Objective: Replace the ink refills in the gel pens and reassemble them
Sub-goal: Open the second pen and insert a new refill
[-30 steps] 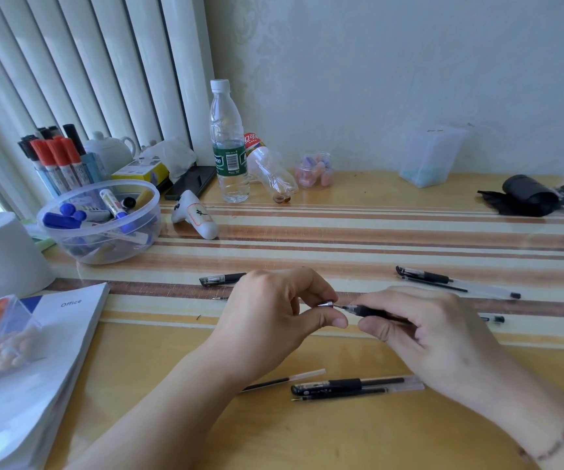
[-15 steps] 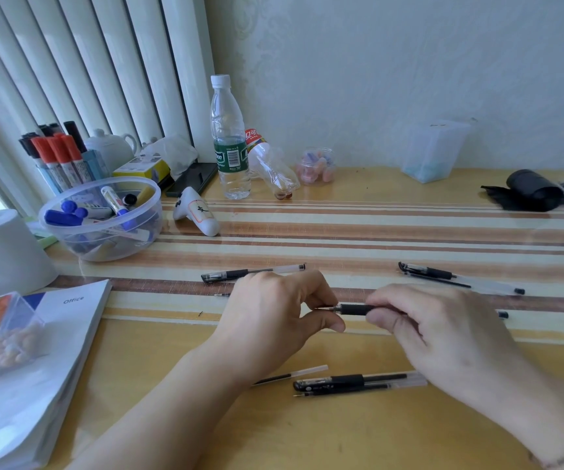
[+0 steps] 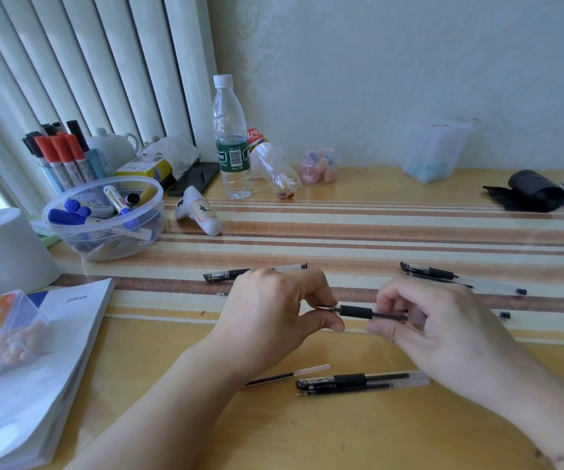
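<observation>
I am holding a gel pen (image 3: 358, 312) level above the desk (image 3: 307, 435), near its middle. My left hand (image 3: 273, 320) is pinching its metal tip, fingers curled. My right hand (image 3: 443, 330) is gripping the clear barrel. More pens (image 3: 362, 381) are lying just nearer me.
</observation>
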Available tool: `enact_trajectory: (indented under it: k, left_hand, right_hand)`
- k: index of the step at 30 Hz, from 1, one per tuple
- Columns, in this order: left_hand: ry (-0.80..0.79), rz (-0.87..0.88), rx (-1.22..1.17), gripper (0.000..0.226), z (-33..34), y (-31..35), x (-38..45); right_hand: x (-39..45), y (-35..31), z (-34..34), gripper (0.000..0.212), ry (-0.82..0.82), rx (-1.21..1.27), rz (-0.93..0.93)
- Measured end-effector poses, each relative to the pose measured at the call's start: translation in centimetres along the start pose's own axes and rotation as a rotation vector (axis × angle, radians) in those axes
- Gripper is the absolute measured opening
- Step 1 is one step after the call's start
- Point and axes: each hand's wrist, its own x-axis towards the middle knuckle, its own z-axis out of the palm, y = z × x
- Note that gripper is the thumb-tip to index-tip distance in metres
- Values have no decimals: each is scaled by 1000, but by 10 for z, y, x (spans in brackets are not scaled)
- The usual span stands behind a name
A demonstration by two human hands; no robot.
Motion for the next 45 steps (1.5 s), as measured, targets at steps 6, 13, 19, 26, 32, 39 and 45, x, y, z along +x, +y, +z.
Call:
enact_trajectory:
  k: [6, 13, 19, 26, 32, 39, 45]
  left_hand:
    - [-30, -12, -6, 28, 1, -2, 1]
    - [-246, -168, -370, 58, -8, -2, 0]
    - [-317, -187, -373, 90, -4, -8, 0]
    - [-275, -61, -378, 101, -8, -4, 1]
    - [-255, -80, -376, 106, -8, -2, 3]
    - [-292, -61, -331, 106, -7, 3, 1]
    - [-336, -37, -300, 106, -6, 5, 0]
  right_hand:
    - [-3, 2, 4, 31, 2, -56, -28]
    - [-1, 8, -2, 11, 77, -17, -1]
    - [1, 10, 0, 18, 83, -99, 4]
    - [2, 15, 4, 23, 131, -29, -12]
    - [2, 17, 2, 21, 164, -62, -28]
    - [1, 14, 5, 22, 133, -136, -94]
    - [1, 11, 3, 21, 115, -185, -153]
